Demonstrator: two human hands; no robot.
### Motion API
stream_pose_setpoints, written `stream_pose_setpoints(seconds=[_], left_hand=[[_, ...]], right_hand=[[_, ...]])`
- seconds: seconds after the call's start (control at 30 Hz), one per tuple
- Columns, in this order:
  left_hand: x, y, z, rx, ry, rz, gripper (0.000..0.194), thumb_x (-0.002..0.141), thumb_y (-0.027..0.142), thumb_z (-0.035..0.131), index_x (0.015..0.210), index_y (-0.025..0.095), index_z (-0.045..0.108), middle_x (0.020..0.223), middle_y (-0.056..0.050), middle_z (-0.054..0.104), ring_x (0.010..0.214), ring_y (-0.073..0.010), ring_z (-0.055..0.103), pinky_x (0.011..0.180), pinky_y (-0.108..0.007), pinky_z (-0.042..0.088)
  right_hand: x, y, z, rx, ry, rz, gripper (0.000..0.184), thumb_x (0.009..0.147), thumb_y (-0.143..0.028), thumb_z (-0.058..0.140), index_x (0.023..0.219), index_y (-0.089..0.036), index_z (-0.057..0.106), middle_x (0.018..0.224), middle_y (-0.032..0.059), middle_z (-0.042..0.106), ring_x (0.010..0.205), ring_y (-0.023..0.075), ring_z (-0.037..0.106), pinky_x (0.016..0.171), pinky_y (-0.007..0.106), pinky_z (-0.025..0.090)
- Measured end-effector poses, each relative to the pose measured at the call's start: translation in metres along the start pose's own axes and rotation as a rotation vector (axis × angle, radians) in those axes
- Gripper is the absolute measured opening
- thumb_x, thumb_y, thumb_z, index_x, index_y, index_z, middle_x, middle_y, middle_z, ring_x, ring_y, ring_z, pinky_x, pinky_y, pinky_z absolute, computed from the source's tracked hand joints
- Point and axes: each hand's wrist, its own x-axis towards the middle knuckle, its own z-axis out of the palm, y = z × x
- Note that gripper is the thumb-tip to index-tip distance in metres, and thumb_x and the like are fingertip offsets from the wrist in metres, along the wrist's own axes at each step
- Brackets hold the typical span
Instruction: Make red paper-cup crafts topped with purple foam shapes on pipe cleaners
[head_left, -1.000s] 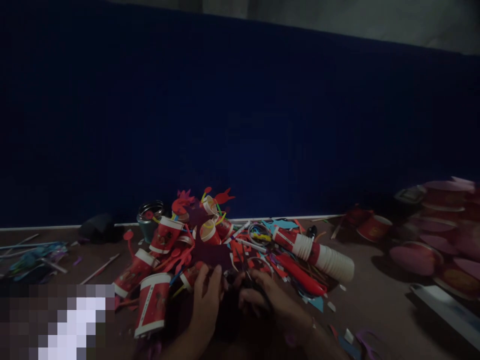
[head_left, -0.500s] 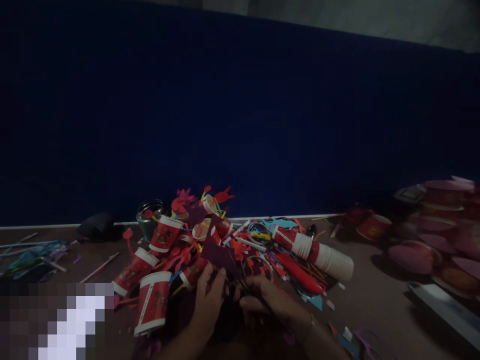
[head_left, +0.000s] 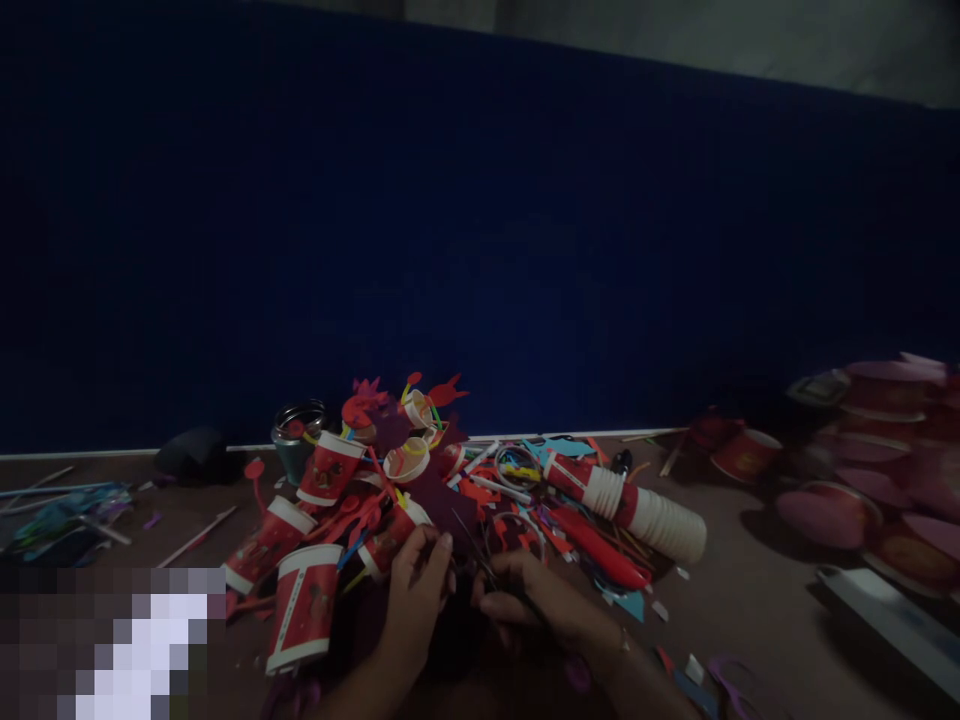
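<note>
My left hand [head_left: 416,580] is closed, thumb against fingers, on a piece of dark purple paper [head_left: 433,500] that stands up beyond the fingertips. My right hand [head_left: 517,595] is wrapped round a pair of scissors [head_left: 472,535]. Their blades point up and away, apart from each other, beside the paper. Dim light hides whether the blades touch the paper. Red and white paper cups [head_left: 304,608] lie to the left of my left hand, some with red paper shapes and coloured straws attached. Beyond my right hand lies a stack of cups [head_left: 660,522] on its side.
A dark jar [head_left: 292,450] stands by the blue partition [head_left: 480,230]. Straws and scraps [head_left: 82,515] lie at the left. A red, elongated object [head_left: 604,550] lies before the cup stack. More purple scissors [head_left: 731,680] rest at lower right. Pink and red cup-like pieces [head_left: 889,450] are piled at far right.
The purple paper has turned between the left fingers and shows a different outline. The scissor blades are spread slightly wider. Both hands stay in nearly the same place.
</note>
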Motion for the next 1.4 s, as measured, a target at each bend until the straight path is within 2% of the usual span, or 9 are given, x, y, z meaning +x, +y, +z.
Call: stream_pose_setpoints(seconds=[0.17, 0.4, 0.57, 0.7, 1.07, 1.23, 1.4], left_hand=[[0.0, 0.002, 0.0, 0.01, -0.011, 0.023, 0.031, 0.077, 0.046, 0.056, 0.066, 0.019, 0.046, 0.046, 0.008, 0.044, 0.041, -0.005, 0.036, 0.038, -0.014, 0.026], [-0.001, 0.002, 0.001, -0.002, -0.018, 0.036, 0.031, 0.077, 0.046, 0.057, 0.068, 0.02, 0.045, 0.048, 0.009, 0.043, 0.043, -0.0057, 0.037, 0.038, -0.014, 0.027], [-0.001, 0.002, 0.0, 0.027, -0.014, 0.047, 0.031, 0.077, 0.046, 0.057, 0.066, 0.02, 0.044, 0.047, 0.009, 0.041, 0.042, -0.0057, 0.035, 0.038, -0.014, 0.026], [0.001, -0.001, -0.002, 0.048, -0.023, 0.07, 0.03, 0.078, 0.044, 0.056, 0.066, 0.019, 0.043, 0.048, 0.009, 0.043, 0.043, -0.0058, 0.036, 0.04, -0.015, 0.029], [0.001, 0.0, -0.001, 0.048, -0.03, 0.061, 0.029, 0.079, 0.042, 0.054, 0.064, 0.019, 0.042, 0.047, 0.009, 0.04, 0.042, -0.0055, 0.034, 0.039, -0.015, 0.026], [0.001, -0.002, -0.002, 0.07, -0.033, 0.06, 0.028, 0.079, 0.041, 0.054, 0.066, 0.019, 0.043, 0.048, 0.009, 0.041, 0.042, -0.0054, 0.035, 0.04, -0.015, 0.027], [0.001, -0.003, -0.001, 0.067, -0.04, 0.057, 0.027, 0.08, 0.041, 0.054, 0.067, 0.019, 0.044, 0.047, 0.009, 0.04, 0.042, -0.0053, 0.033, 0.039, -0.015, 0.025]], right_hand=[[0.002, 0.005, -0.001, 0.0, 0.016, -0.01, 0.037, 0.07, -0.049, 0.066, 0.081, -0.014, 0.059, 0.052, -0.0054, 0.052, 0.043, 0.0057, 0.046, 0.043, 0.015, 0.033], [0.001, 0.004, 0.001, 0.018, 0.039, -0.01, 0.043, 0.066, -0.054, 0.067, 0.077, -0.014, 0.057, 0.049, -0.006, 0.05, 0.04, 0.0049, 0.042, 0.04, 0.015, 0.03], [0.002, 0.007, 0.0, -0.011, 0.053, -0.002, 0.041, 0.067, -0.052, 0.068, 0.079, -0.014, 0.058, 0.051, -0.0055, 0.052, 0.042, 0.0051, 0.044, 0.041, 0.015, 0.032], [0.004, 0.009, 0.0, 0.014, 0.006, -0.001, 0.039, 0.067, -0.049, 0.069, 0.081, -0.014, 0.058, 0.055, -0.0048, 0.054, 0.045, 0.006, 0.048, 0.044, 0.016, 0.035], [0.007, 0.008, 0.003, 0.005, 0.035, -0.029, 0.042, 0.065, -0.053, 0.068, 0.076, -0.014, 0.057, 0.051, -0.0065, 0.049, 0.041, 0.0051, 0.044, 0.04, 0.015, 0.033], [0.008, 0.012, 0.003, 0.01, 0.02, -0.061, 0.039, 0.066, -0.05, 0.07, 0.078, -0.015, 0.058, 0.056, -0.0049, 0.052, 0.046, 0.0064, 0.047, 0.044, 0.017, 0.035], [0.008, 0.014, 0.003, -0.035, 0.053, -0.039, 0.036, 0.067, -0.047, 0.07, 0.077, -0.015, 0.058, 0.054, -0.0059, 0.051, 0.043, 0.0056, 0.045, 0.042, 0.016, 0.034]])
